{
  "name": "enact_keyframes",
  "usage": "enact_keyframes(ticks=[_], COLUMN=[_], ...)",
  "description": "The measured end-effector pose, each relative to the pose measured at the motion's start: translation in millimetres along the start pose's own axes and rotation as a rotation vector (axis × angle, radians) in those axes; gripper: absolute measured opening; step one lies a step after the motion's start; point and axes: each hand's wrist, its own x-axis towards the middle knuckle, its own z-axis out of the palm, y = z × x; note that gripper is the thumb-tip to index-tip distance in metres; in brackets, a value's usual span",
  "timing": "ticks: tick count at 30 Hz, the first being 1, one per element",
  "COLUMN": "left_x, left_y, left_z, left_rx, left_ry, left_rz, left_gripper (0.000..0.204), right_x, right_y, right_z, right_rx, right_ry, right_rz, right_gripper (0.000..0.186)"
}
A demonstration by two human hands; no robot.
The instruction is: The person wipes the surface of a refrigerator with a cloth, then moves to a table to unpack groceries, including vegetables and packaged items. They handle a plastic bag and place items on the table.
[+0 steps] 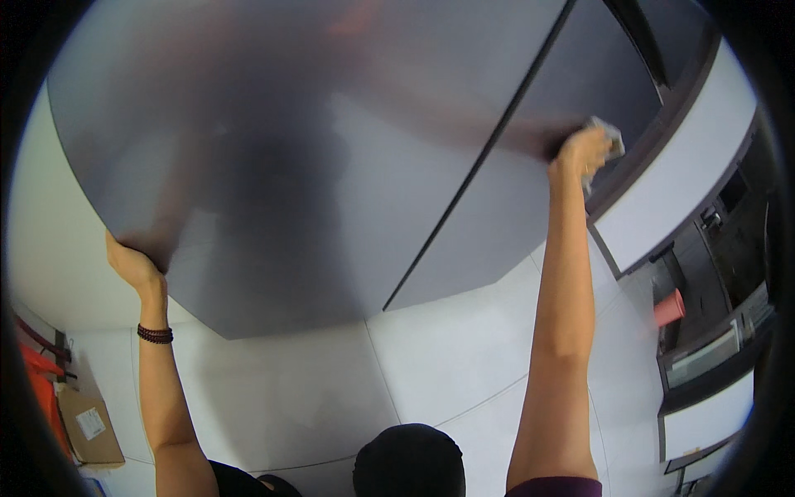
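Between the left hand (134,261) and the right hand (584,151), the grey panels (397,182) give a broad, open face to pass along. Just beyond the right hand, a dark frame (662,128) and a white panel (683,170) stand in the way.

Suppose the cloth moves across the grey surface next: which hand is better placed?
Likely the right hand: it holds the pale cloth at the grey surface. The left hand is at that surface's left edge, with no cloth visible in it.

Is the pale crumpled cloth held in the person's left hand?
No, the right hand holds the pale crumpled cloth, while the left hand is at the edge of the glossy grey panel.
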Motion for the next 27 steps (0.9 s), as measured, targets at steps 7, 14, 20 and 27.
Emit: enact_keyframes(ticks=[7, 14, 20, 27], left_x=[5.9, 19.6, 23.5, 24.6], left_y=[-5.5, -20.8, -32.5, -34.9], left_z=[-5.8, -20.1, -20.4, -18.9], left_rx=[-0.098, 0.019, -0.04, 0.005], left_ry=[0.041, 0.102, 0.112, 0.096], left_rz=[-0.08, -0.113, -0.121, -0.045], left_gripper=[0.036, 0.038, 0.038, 0.038], right_x=[-13.7, 24.0, 14.4, -138.1], right_y=[-122.1, -47.7, 157.5, 270.1], right_z=[11.8, -11.2, -19.1, -18.1], right_rx=[0.034, -0.041, 0.085, 0.487], right_ry=[0.066, 0.039, 0.134, 0.122], right_rz=[-0.875, -0.399, -0.134, 0.857], right_gripper=[0.067, 0.064, 0.055, 0.059])
